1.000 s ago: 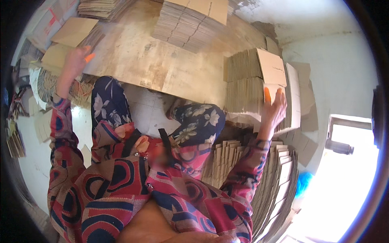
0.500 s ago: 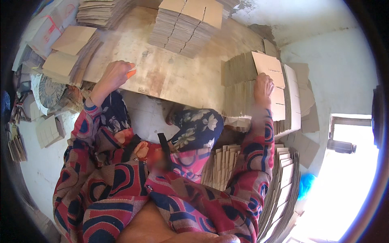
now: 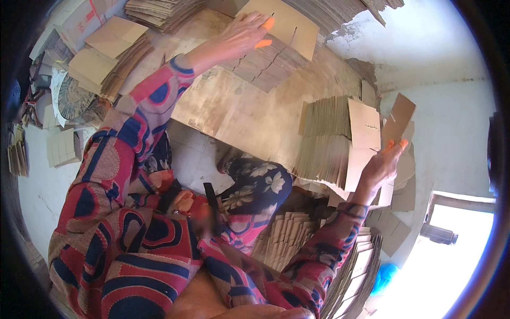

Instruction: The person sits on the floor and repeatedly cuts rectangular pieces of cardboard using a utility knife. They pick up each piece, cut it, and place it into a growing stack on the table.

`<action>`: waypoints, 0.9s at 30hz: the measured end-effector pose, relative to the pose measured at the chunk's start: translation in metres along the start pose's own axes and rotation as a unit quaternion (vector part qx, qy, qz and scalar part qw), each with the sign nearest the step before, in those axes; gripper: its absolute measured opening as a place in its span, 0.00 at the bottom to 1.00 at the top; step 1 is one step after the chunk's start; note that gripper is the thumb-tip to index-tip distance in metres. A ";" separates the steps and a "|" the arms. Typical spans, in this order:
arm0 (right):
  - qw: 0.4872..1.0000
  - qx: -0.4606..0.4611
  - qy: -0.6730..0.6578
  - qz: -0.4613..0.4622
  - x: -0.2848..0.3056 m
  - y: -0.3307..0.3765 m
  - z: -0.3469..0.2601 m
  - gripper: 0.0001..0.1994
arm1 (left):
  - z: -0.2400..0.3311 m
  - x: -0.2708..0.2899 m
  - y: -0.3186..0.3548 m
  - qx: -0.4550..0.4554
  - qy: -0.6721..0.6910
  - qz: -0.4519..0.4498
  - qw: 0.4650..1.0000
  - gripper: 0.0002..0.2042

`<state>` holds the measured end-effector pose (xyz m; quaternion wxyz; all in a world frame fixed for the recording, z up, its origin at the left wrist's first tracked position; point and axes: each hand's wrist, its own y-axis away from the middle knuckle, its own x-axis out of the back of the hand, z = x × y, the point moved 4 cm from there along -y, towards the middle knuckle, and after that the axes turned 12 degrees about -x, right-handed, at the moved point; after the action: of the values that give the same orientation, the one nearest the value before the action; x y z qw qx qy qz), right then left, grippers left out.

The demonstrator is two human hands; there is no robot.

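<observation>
My left hand [image 3: 241, 40] reaches to the far stack of slotted cardboard sheets [image 3: 273, 61]. Orange covers sit on its thumb and forefinger, which are apart at the stack's near top edge, with no sheet between them. On the right, my right hand [image 3: 383, 164] grips a narrow cardboard piece [image 3: 399, 118] by its lower end and holds it tilted up. Orange covers show on these fingertips too. Just left of this hand, a row of cardboard pieces [image 3: 324, 143] stands on edge, with a slotted sheet [image 3: 364, 125] facing out at its right end.
A wooden board [image 3: 212, 111] spans the work area before my knees. More cardboard stacks [image 3: 109, 58] lie at the far left. Below my right forearm stand bundles of cardboard [image 3: 287, 242]. Loose cardboard [image 3: 393, 231] leans by the right wall, near a bright doorway.
My left hand has moved from the board's near left edge up to the far stack. My right hand has shifted right from the standing row and now holds a cardboard piece.
</observation>
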<state>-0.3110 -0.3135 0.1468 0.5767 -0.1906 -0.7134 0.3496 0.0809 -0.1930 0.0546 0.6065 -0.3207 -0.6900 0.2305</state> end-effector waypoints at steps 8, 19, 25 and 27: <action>0.948 -0.132 -0.289 -0.034 0.042 0.044 -0.033 0.15 | 0.001 -0.068 -0.024 -0.108 -0.064 -0.174 0.977 0.10; 0.802 -0.251 -0.530 -0.113 0.032 0.072 -0.055 0.17 | -0.022 -0.031 -0.035 0.011 0.100 -0.046 0.994 0.06; 0.937 -0.135 -0.319 0.048 0.068 0.074 -0.049 0.12 | 0.040 0.096 -0.062 -0.142 -0.069 0.041 0.987 0.04; 0.936 -0.092 -0.331 0.078 0.067 0.072 -0.048 0.12 | 0.055 0.117 -0.051 -0.093 -0.056 -0.041 0.993 0.08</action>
<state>-0.2922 -0.2054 0.1455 0.2591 -0.1713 -0.8758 0.3694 0.0113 -0.1398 0.1620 0.5434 -0.3335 -0.7540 0.1580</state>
